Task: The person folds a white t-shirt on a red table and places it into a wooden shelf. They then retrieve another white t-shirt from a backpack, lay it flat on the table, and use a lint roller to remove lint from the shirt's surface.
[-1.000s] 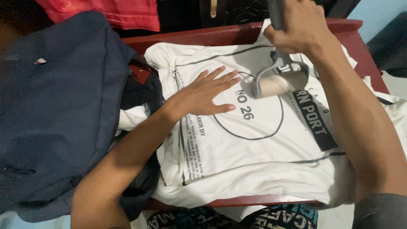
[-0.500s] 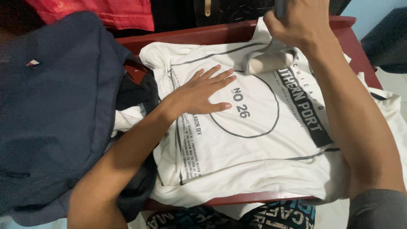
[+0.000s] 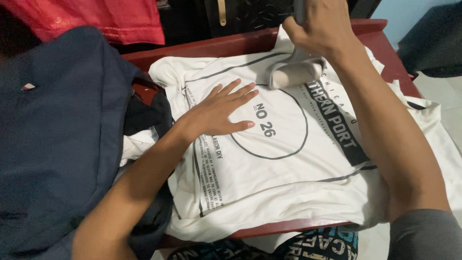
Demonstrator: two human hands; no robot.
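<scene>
Across the left third of the frame lies a dark navy bag (image 3: 57, 144), bulky, overlapping the red wooden table (image 3: 385, 43) whose rim shows at top and bottom. Red cloth (image 3: 101, 19) sits at upper left. Spread flat over the table, centre to right — a white printed T-shirt (image 3: 288, 178), dark lettering and a circle on its front.

Left hand (image 3: 219, 113): open, palm down, fingers spread, pressing the shirt at centre-left, just beside the circle print. Right hand (image 3: 325, 26): closed around the grey handle of a lint roller (image 3: 294, 72), upper centre of frame; the roller head rests on the shirt near the collar end, slightly blurred.

Step in hand, as judged: rolling lint off the shirt front, far end of a stroke. Next move likely calls for a firm hold-down by the flat hand — fabric taut — and even pressure along an untreated strip toward the lower frame.
</scene>
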